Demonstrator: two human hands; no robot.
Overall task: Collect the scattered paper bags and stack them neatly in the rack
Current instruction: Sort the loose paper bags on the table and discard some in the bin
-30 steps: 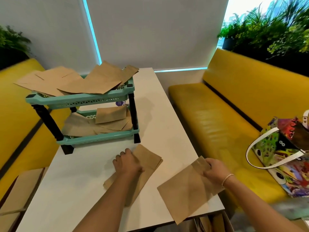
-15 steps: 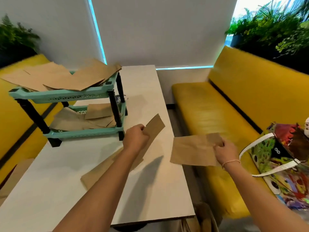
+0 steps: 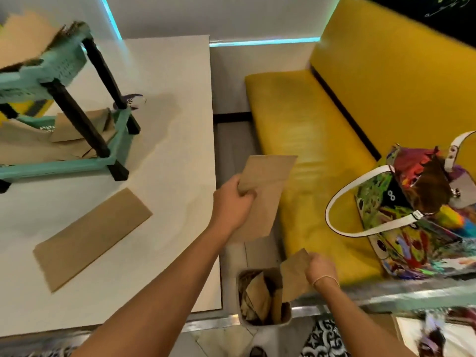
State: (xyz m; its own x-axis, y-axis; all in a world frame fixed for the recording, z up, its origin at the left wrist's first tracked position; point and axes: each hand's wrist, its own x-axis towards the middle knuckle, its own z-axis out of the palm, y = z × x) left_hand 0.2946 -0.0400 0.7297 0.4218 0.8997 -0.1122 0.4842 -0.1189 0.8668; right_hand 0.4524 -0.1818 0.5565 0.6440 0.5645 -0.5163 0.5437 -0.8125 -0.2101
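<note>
We are judging that the step in hand is gathering: two paper bags are already in our hands and a third is waiting on the worktop, so the tidy way on is to bring the two together, square their edges against each other and carry them flat to the rack in the upper left of the frame, rather than dropping them in one by one onto the loose, overlapping bags already lying on its lower shelf. We are keeping the grips near a short edge so the thin paper is hanging straight and not creasing. Our left hand, in the centre of the frame just past the worktop edge, is curling its fingers round the near edge of a flat brown paper bag, which is fanning up and to the right over the gap beside the yellow bench. Our right hand, lower right of centre, is pinching a second paper bag at its upper corner, directly above a small bin on the floor that is holding more brown bags. The third bag is lying flat at lower left, apart from both hands and near the rack's front leg.
</note>
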